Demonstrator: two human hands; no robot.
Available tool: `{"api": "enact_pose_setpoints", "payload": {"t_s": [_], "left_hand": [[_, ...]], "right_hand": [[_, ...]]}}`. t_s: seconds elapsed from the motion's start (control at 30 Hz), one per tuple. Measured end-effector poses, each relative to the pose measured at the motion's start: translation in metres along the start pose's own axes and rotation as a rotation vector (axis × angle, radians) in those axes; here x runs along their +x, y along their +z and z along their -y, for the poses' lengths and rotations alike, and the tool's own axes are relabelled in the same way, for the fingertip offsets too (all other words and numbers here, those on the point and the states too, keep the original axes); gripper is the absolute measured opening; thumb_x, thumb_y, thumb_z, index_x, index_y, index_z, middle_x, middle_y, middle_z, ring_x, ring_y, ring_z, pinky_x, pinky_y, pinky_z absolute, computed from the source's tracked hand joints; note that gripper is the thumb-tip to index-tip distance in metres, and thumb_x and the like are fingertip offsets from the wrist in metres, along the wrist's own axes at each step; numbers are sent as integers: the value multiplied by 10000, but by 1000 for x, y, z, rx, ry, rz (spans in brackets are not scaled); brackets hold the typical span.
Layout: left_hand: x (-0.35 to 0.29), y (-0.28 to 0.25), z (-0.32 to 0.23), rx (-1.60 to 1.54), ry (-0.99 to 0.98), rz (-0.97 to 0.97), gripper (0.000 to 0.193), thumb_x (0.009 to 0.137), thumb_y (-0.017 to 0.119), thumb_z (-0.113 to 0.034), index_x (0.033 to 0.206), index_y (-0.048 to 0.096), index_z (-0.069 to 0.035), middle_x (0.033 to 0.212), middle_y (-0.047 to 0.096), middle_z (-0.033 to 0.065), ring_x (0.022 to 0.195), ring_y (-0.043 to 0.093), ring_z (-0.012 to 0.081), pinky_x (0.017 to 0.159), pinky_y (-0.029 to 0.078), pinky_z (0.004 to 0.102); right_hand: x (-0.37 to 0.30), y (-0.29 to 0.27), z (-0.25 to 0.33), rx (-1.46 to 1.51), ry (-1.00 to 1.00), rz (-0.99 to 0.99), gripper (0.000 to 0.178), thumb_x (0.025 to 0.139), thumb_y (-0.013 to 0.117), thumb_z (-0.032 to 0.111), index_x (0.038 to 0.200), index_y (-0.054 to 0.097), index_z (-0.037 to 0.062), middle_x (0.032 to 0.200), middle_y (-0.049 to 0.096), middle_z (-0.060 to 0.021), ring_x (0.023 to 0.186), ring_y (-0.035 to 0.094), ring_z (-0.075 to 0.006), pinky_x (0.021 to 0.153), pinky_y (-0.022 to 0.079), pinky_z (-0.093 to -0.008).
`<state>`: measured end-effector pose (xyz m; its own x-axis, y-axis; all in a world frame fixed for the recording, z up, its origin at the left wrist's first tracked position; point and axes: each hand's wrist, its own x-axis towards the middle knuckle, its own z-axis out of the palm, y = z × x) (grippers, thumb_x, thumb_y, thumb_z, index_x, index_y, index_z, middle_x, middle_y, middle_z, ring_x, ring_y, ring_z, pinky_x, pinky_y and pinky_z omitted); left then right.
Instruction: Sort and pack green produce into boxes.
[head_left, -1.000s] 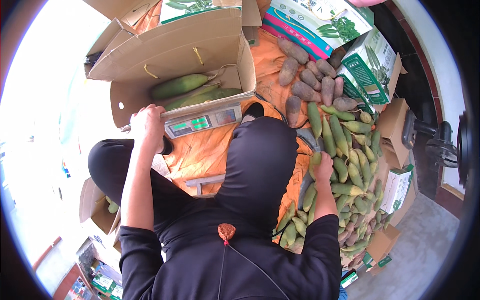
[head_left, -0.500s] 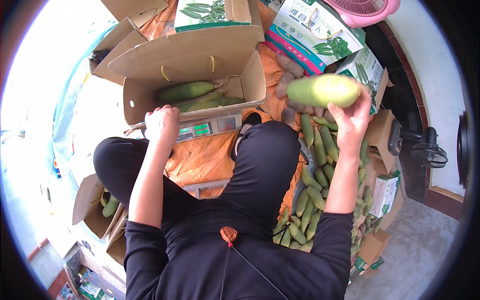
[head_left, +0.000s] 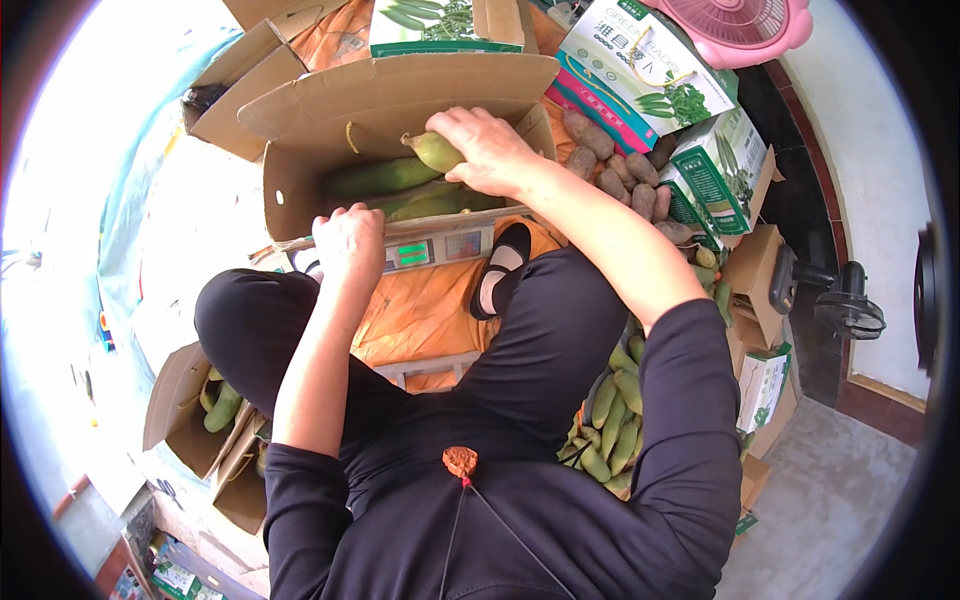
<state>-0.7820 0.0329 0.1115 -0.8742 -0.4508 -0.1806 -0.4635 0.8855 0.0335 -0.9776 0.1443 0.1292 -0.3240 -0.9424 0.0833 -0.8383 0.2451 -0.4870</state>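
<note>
An open cardboard box (head_left: 400,88) with a yellow rope handle stands in front of me on a digital scale (head_left: 463,244) with a lit green display. Inside it lie several long green radishes (head_left: 372,180). My left hand (head_left: 350,245) is closed over the box's near edge at its left part. Over the box's right side, my right hand (head_left: 482,150) grips a pale green radish (head_left: 433,151) from above, its stem end pointing left. The hand covers much of that radish, and I cannot tell whether it touches those below.
A heap of green radishes (head_left: 612,420) lies by my right knee. Brown tubers (head_left: 625,180) sit beyond it, near printed cartons (head_left: 725,165) and a pink fan (head_left: 735,25). Another open box (head_left: 190,400) with radishes stands at left. Orange sheeting (head_left: 400,325) covers the floor.
My right hand has carried the radish left, from above the heap on the right to inside the open box. My left hand stays on the box's edge.
</note>
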Motion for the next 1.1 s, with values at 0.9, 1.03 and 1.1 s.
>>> {"api": "enact_pose_setpoints", "payload": {"t_s": [0.9,1.03,1.1], "left_hand": [[19,17,4,22,35,54,322,792,648,-211,1094,658,-99,1016,665,155,942,642,319,825,497,399],[24,39,35,-69,188,-53,249,766,650,-166,960,655,-10,836,656,205,796,635,357,712,477,402],[17,23,14,-104,123,-10,238,775,644,-179,954,657,-23,815,657,188,764,636,335,699,475,394]], "right_hand": [[-368,25,-54,347,1054,-183,349,853,637,151,1183,580,53,1043,668,-143,919,635,-206,803,493,-326],[-448,95,-39,364,1265,-6,369,805,666,209,1135,609,54,1054,656,-158,989,619,-316,850,483,-390],[-497,137,-31,220,1281,135,368,799,673,210,1130,616,60,1069,651,-156,1018,607,-314,874,475,-382]]}}
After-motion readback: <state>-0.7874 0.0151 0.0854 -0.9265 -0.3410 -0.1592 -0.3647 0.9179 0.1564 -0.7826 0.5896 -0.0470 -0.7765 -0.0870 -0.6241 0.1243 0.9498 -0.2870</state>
